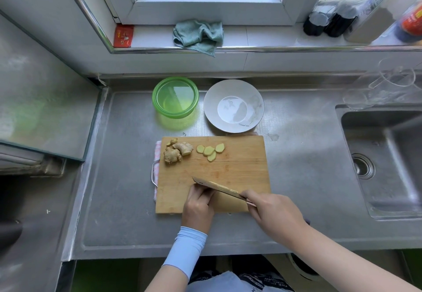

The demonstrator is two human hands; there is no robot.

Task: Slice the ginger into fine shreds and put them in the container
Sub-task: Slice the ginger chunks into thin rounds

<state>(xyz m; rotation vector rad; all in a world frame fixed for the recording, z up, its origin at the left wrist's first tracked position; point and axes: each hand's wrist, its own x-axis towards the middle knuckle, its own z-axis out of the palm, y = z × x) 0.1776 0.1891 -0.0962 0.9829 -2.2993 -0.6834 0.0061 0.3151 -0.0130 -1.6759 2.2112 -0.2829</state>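
Note:
A wooden cutting board (242, 168) lies on the steel counter. At its far left sit knobby ginger pieces (177, 151), and beside them several pale ginger slices (210, 150). My right hand (274, 212) grips the handle of a cleaver (217, 186) whose blade stands edge-down on the near part of the board. My left hand (198, 205), fingers curled, rests right against the blade's left side; whatever lies under those fingers is hidden. A green lidded container (175, 96) stands behind the board.
A white plate (234, 105) sits beside the green container. The sink (388, 159) is to the right, with clear glassware (388, 84) behind it. A green cloth (198, 35) and bottles (331, 22) rest on the window sill. A checked cloth (157, 154) pokes out under the board.

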